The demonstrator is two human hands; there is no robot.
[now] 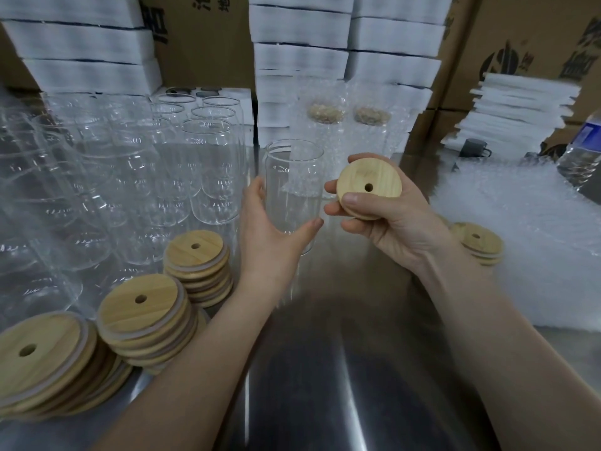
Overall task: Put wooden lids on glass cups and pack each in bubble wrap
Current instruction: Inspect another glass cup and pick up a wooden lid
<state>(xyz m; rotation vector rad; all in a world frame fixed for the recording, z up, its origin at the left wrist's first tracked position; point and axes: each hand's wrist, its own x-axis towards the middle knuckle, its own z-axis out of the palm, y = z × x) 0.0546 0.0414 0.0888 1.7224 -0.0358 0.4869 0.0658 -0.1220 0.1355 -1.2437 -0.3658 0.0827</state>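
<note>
Three stacks of lids (143, 307) at the near left of the table (341, 369), leaning a little, each top lid with a round hole. Behind them, many empty cups (208, 157), upright and close together, reaching back to the white boxes (81, 43).

In the middle, the left hand (270, 236), curled around the lower part of one cup (292, 177), thumb on the near right side of the glass, fingers on the left side. Cup upright, mouth open to the top. Cannot tell whether standing on the table or lifted.

Just right of this cup, the right hand (390, 222), pinching one lid (369, 187), thumb pressed on the top face below the hole, fingers curled under and around the edge. Lid tilted toward the camera, apart from the cup, beside it and a little lower than its mouth.

Behind both hands, two wrapped cups (325, 125) upright in front of more white boxes, wooden tops dimly visible through the wrap.

Further right, a small stack (481, 244) of lids, partly hidden behind the right wrist, at the edge of a wide sheet of bubble wrap (536, 255). Beyond the sheet, a dark mug (473, 148), a pile of foam sheets (520, 105), and a bottle (582, 157) at the right border. Brown cartons (520, 34) along the back.
</note>
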